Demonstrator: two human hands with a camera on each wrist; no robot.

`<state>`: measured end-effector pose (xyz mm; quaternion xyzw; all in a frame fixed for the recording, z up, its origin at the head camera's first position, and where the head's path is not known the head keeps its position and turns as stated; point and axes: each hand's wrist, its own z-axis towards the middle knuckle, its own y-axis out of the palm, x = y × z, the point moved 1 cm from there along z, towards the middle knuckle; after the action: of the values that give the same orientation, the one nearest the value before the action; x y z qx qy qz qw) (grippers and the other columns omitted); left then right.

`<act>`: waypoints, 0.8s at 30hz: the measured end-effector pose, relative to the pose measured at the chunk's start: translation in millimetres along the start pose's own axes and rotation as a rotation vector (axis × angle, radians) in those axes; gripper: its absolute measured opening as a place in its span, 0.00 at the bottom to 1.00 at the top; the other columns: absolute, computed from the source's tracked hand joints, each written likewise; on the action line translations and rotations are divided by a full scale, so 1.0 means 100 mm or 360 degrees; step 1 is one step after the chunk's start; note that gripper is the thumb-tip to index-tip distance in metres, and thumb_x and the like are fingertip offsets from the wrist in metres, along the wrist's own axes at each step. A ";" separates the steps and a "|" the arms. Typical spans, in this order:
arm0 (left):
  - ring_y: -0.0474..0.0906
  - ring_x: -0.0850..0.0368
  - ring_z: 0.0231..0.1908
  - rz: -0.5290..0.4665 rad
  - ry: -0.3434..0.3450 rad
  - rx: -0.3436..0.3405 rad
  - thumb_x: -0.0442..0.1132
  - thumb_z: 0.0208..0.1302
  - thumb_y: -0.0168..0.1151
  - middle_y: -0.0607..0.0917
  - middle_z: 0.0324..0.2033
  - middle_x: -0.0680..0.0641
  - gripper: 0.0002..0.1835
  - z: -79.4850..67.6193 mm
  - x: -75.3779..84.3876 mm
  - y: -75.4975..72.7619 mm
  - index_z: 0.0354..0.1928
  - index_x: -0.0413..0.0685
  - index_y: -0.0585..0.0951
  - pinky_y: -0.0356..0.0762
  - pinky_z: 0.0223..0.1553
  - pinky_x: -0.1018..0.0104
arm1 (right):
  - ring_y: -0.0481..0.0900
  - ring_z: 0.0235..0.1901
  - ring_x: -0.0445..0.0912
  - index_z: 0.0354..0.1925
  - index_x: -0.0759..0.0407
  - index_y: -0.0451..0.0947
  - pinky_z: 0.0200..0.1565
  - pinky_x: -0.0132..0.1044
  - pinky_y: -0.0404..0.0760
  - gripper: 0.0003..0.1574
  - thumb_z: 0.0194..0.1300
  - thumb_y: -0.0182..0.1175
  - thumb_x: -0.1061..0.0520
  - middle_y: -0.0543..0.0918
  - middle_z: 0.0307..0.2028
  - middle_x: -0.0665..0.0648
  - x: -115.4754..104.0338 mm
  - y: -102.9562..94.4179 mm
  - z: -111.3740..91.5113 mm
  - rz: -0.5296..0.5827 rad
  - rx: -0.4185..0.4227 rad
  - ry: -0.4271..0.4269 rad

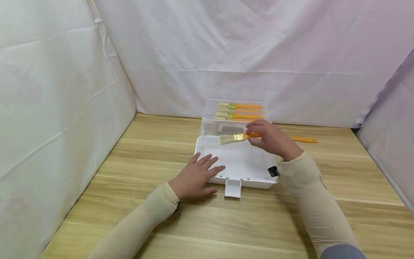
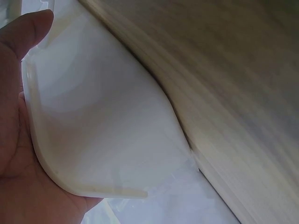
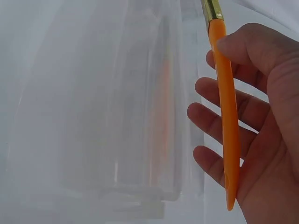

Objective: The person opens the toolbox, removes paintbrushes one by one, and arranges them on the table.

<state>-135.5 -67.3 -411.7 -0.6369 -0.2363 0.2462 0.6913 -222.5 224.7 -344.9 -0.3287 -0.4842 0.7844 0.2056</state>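
In the head view, a white plastic box (image 1: 255,183) stands unfolded on the table, its front latch (image 1: 233,188) hanging down. My left hand (image 1: 195,176) rests at the front left corner of the box with fingers spread; the left wrist view shows the box corner (image 2: 103,107) against the palm side. Above the box, my right hand (image 1: 271,138) pinches a paintbrush (image 1: 238,137) with pale bristles, a gold ferrule and an orange handle. The right wrist view shows the thumb on the handle (image 3: 228,107), with the other fingers behind it.
Clear trays (image 1: 207,126) rise behind the box, holding several orange-handled brushes (image 1: 249,116). Another orange handle (image 1: 305,140) lies on the table beyond my right hand, partly hidden by it. White cloth (image 1: 200,43) hangs around the wooden table (image 1: 207,230).
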 end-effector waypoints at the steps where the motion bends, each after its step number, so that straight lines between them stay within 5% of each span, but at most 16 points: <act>1: 0.57 0.45 0.73 -0.0002 -0.0001 -0.0002 0.63 0.63 0.62 0.67 0.71 0.44 0.39 0.00 0.00 0.00 0.74 0.61 0.65 0.46 0.70 0.41 | 0.77 0.53 0.58 0.42 0.61 0.85 0.49 0.54 0.79 0.08 0.64 0.66 0.61 0.81 0.53 0.62 -0.01 -0.01 0.00 0.0003 0.0004 -0.0002; 11: 0.58 0.44 0.72 0.0017 0.0013 0.0029 0.63 0.62 0.62 0.68 0.71 0.44 0.39 0.00 -0.01 0.01 0.73 0.60 0.66 0.48 0.70 0.40 | 0.75 0.56 0.60 0.43 0.62 0.84 0.52 0.56 0.77 0.08 0.65 0.65 0.62 0.80 0.54 0.63 -0.02 -0.14 -0.10 -0.0008 0.0025 0.0080; 24: 0.45 0.45 0.76 -0.0011 -0.0005 0.0012 0.71 0.64 0.53 0.58 0.75 0.45 0.41 -0.01 -0.01 0.02 0.76 0.63 0.62 0.42 0.71 0.39 | 0.74 0.57 0.60 0.43 0.61 0.84 0.50 0.56 0.78 0.09 0.63 0.66 0.63 0.79 0.56 0.63 0.02 -0.25 -0.25 -0.0042 0.0086 0.0177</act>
<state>-135.8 -68.5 -414.1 -0.6330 -0.2387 0.2458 0.6941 -205.8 253.2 -330.8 -0.3598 -0.4551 0.7748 0.2513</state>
